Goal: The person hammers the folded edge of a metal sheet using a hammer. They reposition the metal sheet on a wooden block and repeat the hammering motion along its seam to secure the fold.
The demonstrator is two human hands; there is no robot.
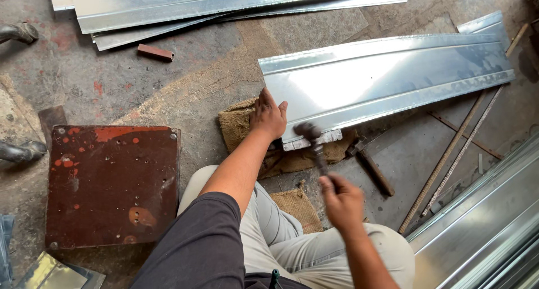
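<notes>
Rough concrete flooring (202, 92), stained and patched, served as the work surface, and the work was done from a low seated position. A galvanised sheet-metal panel (387, 75) with raised ribs lay flat on the floor, running from the centre toward three o'clock. Its near corner rested on a folded burlap pad (238, 123), apparently as cushioning beneath the struck edge.

The left hand (268, 117) was pressed flat, fingers spread, on the corner of the panel at about twelve o'clock from the knees; nothing was gripped, and the palm was evidently used to hold the sheet down and steady. The right hand (342, 202) was closed fully around the handle of a hammer (314, 146), whose blurred head was positioned just above the folded edge of the panel, beside the left hand.

A second hammer (370, 168) lay on the floor near four o'clock of the corner. Thin steel rods (449, 165) were laid diagonally at three o'clock. A rusted square plate (112, 185) sat at nine o'clock, further panels (236, 5) were stacked at twelve o'clock, and a small red block (155, 52) lay near eleven o'clock.
</notes>
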